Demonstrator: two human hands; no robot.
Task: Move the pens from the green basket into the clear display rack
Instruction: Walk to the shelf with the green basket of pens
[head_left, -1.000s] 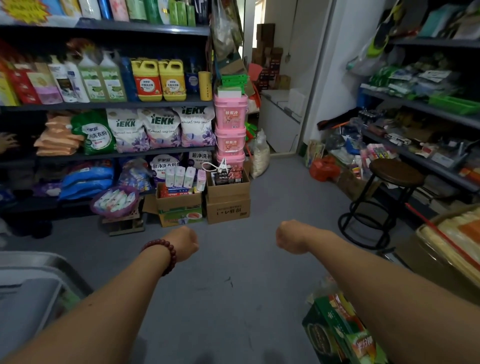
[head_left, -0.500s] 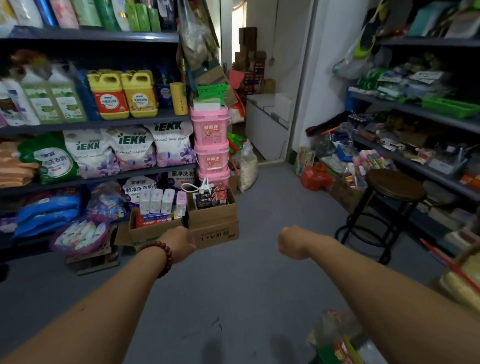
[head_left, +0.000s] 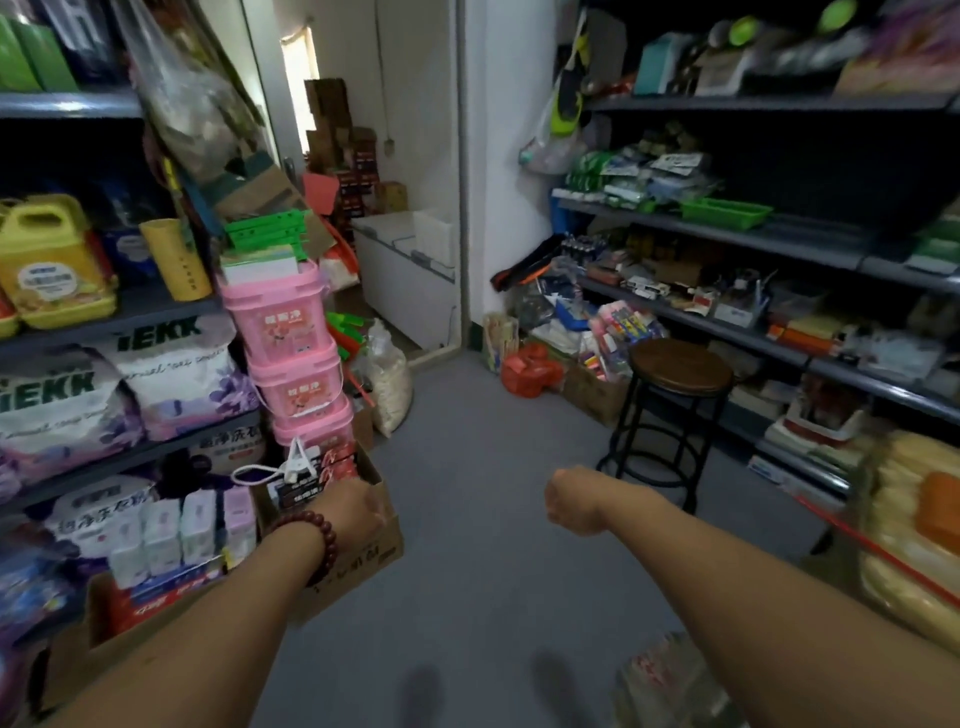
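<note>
The green basket (head_left: 726, 213) sits on the front edge of a shelf (head_left: 810, 249) on the right side of the shop, up high and far from both hands. It is too blurry to tell if there are pens in it, and I cannot pick out the clear rack among the small things on the shelf below. Both arms reach out over the grey floor (head_left: 467, 545). The left hand (head_left: 354, 512) is curled into a fist with nothing in it that I can see. It hangs in front of a brown box (head_left: 374, 551) on the floor, and a band of red beads (head_left: 311, 540) goes round its wrist. The right hand (head_left: 571, 501) is a fist too, holds nothing I can see, and is in the air over the bare floor, near a round stool (head_left: 680, 364) with black legs. By the left shelves stand 3 pink tubs (head_left: 283, 332), one on top of the other. A yellow jug (head_left: 49, 260) stands on a left shelf, with big white bags (head_left: 171, 379) on the shelf under it.
</note>
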